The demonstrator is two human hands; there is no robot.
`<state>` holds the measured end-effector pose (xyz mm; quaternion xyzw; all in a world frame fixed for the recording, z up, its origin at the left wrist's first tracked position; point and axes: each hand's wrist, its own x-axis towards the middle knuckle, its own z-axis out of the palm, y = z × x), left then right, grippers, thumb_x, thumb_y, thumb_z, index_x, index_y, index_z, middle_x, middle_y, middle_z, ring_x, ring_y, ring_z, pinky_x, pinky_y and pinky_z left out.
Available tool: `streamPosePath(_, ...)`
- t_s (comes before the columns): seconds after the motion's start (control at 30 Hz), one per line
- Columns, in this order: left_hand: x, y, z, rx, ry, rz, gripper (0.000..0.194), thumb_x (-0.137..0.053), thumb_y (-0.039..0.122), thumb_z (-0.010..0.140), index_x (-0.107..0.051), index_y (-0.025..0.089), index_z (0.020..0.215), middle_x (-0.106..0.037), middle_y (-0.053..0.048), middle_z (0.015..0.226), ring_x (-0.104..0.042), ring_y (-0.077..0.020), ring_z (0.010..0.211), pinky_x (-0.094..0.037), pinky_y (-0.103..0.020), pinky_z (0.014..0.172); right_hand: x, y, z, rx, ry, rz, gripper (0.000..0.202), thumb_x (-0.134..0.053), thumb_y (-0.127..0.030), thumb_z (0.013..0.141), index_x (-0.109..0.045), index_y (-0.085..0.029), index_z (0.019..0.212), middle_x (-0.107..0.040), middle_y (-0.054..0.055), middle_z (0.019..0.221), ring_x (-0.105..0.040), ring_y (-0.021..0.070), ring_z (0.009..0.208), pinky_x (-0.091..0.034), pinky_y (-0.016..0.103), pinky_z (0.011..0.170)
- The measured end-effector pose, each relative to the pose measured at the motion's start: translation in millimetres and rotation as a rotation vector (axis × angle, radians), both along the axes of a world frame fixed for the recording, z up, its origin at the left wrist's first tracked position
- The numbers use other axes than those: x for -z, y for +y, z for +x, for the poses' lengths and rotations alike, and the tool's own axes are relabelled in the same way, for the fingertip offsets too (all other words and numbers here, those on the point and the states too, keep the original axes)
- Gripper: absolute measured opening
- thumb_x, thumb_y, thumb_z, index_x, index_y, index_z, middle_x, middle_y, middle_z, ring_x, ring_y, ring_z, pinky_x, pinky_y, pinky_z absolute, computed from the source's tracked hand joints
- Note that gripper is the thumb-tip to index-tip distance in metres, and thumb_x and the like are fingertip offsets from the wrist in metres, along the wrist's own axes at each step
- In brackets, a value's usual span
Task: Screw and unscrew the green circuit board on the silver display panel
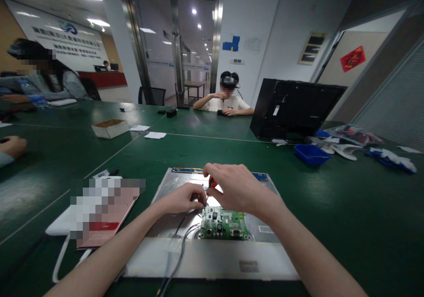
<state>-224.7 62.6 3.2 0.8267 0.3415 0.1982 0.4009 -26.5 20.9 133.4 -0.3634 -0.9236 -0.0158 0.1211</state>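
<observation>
A metal display panel (pixel 212 259) lies flat on the green table, with a green circuit board (pixel 225 224) on it. My right hand (pixel 240 186) is closed round a red and black screwdriver (pixel 212 182) above the board's upper left corner. The tool's tip points down toward that corner, where contact is hard to make out. Just left of it, my left hand (pixel 186 198) has its fingers pinched at the board's edge; what they hold is too small to name. Dark cables (pixel 181 248) run from the board's left side over the panel's near edge.
A white device (pixel 62 222) and a pink folder lie left of the panel. Farther off are an open cardboard box (pixel 111 129), a blue tray (pixel 312 154), a black monitor (pixel 294 107) and gloves (pixel 392 159). Two people sit beyond; another hand (pixel 15 147) rests at the left.
</observation>
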Motion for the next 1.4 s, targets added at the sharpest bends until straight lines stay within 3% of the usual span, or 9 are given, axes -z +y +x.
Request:
streamPosePath(0.13,-2.8,-1.3,0.6,0.017,-0.025,-0.008,0.018,-0.058,0.008,0.070,-0.064,0.015,0.085,-0.065,-0.001,0.079,-0.058,-0.0145,0.072,-0.043,-0.023,0.067,6.4,2.3,-5.2,0.081,-0.020,0.056,0.023,-0.050,-0.043,0.087,-0.054,-0.021,0.087,-0.065,0.001,0.076,-0.053,0.0122,0.060,-0.020,0.026,0.049)
streamPosePath(0.3,1.9,-1.0,-0.1,-0.024,-0.006,-0.046,0.012,-0.060,0.012,0.071,-0.062,0.014,0.083,-0.064,-0.001,0.079,-0.058,-0.0152,0.072,-0.044,-0.024,0.067,10.8,4.0,-9.6,0.051,0.033,0.062,0.013,-0.049,-0.030,0.085,-0.051,-0.020,0.094,-0.066,0.001,0.080,-0.053,0.0126,0.062,-0.017,0.027,0.049)
streamPosePath(0.47,4.9,0.9,-0.6,-0.022,0.022,-0.009,0.009,-0.061,0.013,0.071,-0.062,0.013,0.081,-0.063,0.000,0.075,-0.055,-0.0144,0.068,-0.041,-0.023,0.063,6.8,3.4,-4.7,-0.029,0.095,-0.093,0.027,-0.050,-0.021,0.077,-0.046,-0.019,0.103,-0.065,0.002,0.085,-0.052,0.0123,0.065,-0.021,0.026,0.051)
streamPosePath(0.57,1.6,0.8,-0.1,-0.012,0.011,0.021,0.009,-0.062,0.013,0.071,-0.063,0.014,0.081,-0.063,-0.001,0.076,-0.056,-0.0151,0.070,-0.042,-0.024,0.065,6.4,2.2,-4.7,-0.021,0.086,-0.075,0.022,-0.051,-0.025,0.079,-0.046,-0.019,0.099,-0.064,0.002,0.084,-0.052,0.0120,0.064,-0.020,0.027,0.050)
streamPosePath(0.73,-2.3,-0.9,-0.4,0.000,0.008,-0.004,0.014,-0.061,0.012,0.072,-0.063,0.016,0.085,-0.065,-0.001,0.082,-0.059,-0.0155,0.074,-0.044,-0.025,0.069,10.8,2.5,-10.0,0.137,0.019,0.073,0.024,-0.045,-0.044,0.087,-0.049,-0.021,0.091,-0.064,0.002,0.073,-0.051,0.0132,0.057,-0.015,0.028,0.048)
streamPosePath(0.83,0.5,-1.1,-0.9,-0.035,0.016,-0.030,0.012,-0.061,0.013,0.072,-0.062,0.015,0.083,-0.064,-0.001,0.082,-0.059,-0.0152,0.073,-0.045,-0.025,0.067,11.6,3.1,-11.6,0.162,-0.023,0.091,0.021,-0.044,-0.040,0.089,-0.050,-0.021,0.092,-0.062,0.001,0.067,-0.047,0.0121,0.052,-0.014,0.029,0.048)
streamPosePath(1.03,0.7,-1.0,0.8,-0.039,0.004,-0.017,0.008,-0.061,0.011,0.069,-0.061,0.014,0.077,-0.064,0.000,0.074,-0.057,-0.0145,0.068,-0.043,-0.023,0.063,6.5,-1.6,-10.2,0.015,0.031,0.040,0.014,-0.048,-0.022,0.080,-0.048,-0.019,0.093,-0.063,0.002,0.081,-0.050,0.0114,0.062,-0.017,0.028,0.047)
streamPosePath(1.27,-2.5,-2.8,0.8,-0.046,0.008,-0.014,0.012,-0.061,0.014,0.071,-0.063,0.016,0.084,-0.066,-0.001,0.081,-0.059,-0.0166,0.075,-0.045,-0.026,0.070,11.2,-0.1,-12.9,0.117,-0.015,0.107,0.023,-0.048,-0.043,0.087,-0.051,-0.021,0.090,-0.065,0.002,0.072,-0.051,0.0125,0.057,-0.015,0.029,0.049)
streamPosePath(1.4,-0.7,-2.4,0.8,-0.037,-0.004,-0.054,0.012,-0.062,0.016,0.072,-0.061,0.015,0.083,-0.065,-0.001,0.080,-0.059,-0.0164,0.074,-0.045,-0.026,0.068,12.6,2.3,-13.6,0.124,-0.028,0.105,0.017,-0.047,-0.037,0.088,-0.051,-0.021,0.088,-0.064,0.002,0.069,-0.050,0.0120,0.056,-0.014,0.029,0.049)
